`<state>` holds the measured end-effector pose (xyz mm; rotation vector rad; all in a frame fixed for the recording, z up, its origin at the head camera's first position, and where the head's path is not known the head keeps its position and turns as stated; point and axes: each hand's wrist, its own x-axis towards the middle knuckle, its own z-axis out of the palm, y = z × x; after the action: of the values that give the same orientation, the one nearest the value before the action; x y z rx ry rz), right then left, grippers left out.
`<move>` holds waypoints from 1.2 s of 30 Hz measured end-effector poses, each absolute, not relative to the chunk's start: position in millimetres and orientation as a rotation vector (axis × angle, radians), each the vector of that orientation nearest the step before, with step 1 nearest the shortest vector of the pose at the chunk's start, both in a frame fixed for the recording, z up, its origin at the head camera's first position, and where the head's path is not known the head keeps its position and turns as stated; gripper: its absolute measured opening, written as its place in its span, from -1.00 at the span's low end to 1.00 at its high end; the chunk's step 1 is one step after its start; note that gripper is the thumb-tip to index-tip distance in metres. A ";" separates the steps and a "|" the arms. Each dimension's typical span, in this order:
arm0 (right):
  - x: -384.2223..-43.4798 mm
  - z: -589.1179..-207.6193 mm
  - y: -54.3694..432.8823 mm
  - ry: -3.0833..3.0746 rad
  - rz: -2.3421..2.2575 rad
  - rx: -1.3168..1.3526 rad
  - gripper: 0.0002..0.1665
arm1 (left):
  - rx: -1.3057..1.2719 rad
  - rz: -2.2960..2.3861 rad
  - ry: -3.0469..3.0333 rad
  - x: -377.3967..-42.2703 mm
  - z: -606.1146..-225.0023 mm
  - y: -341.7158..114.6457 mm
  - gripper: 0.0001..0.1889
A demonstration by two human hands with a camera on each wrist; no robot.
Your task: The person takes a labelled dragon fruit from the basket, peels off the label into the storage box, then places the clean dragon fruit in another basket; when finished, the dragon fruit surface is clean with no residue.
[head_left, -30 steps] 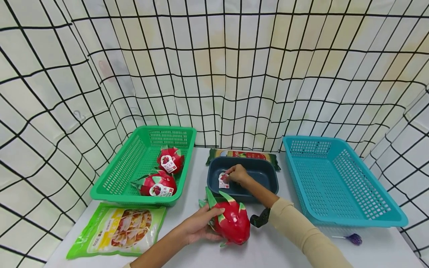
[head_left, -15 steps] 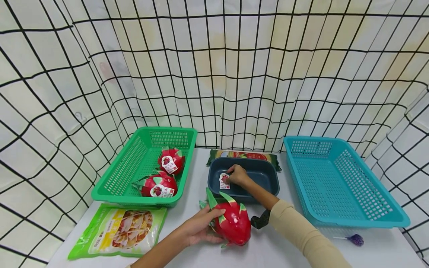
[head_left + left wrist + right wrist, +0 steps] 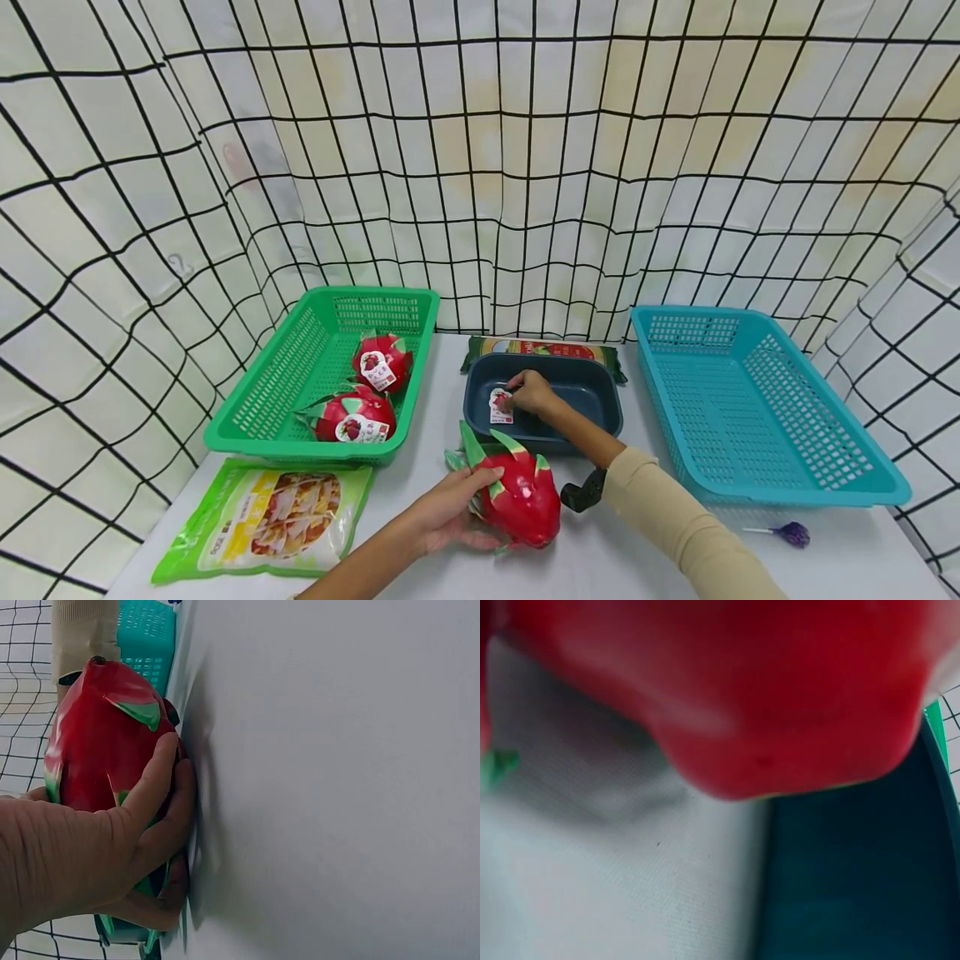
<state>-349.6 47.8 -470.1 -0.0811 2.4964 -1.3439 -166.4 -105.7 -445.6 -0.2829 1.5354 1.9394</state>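
My left hand (image 3: 456,510) grips a red dragon fruit (image 3: 522,502) with green leaf tips, thumb over its upper side; in the left wrist view its fingers (image 3: 171,814) wrap the fruit just above the table. Over the dark blue tub (image 3: 596,400), my right hand (image 3: 534,392) has curled fingers at the edge of a white label sticker (image 3: 500,407) printed with a red fruit, and seems to pinch it. The fruit's red skin (image 3: 780,697) fills much of the right wrist view, where the right hand does not show.
A green basket (image 3: 255,392) at left holds two labelled dragon fruits (image 3: 363,417). Before it lies a green food bag (image 3: 277,517). A blue basket (image 3: 750,400) stands at right, a purple lollipop (image 3: 793,534) in front. Behind the tub lies a long green packet (image 3: 547,346).
The view shifts very slightly. Both hands, the dragon fruit and the sticker stay nearly where they were.
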 end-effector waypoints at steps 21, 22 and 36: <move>-335.0 -423.9 84.6 2.360 -1.544 -0.191 -0.73 | -0.343 1.944 1.617 -159.7 -449.7 -99.8 -0.10; -333.4 -421.2 88.4 2.351 -1.556 -0.193 -0.72 | -0.351 1.945 1.620 -159.7 -450.0 -100.2 -0.10; -310.5 -370.7 182.3 2.631 -1.544 -0.266 -0.61 | -0.341 2.013 1.572 -158.1 -447.5 -102.1 -0.08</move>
<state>-310.5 182.3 -370.7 -0.2655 2.6306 -1.5437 -158.1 -102.1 -447.5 -0.3411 1.5723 2.0129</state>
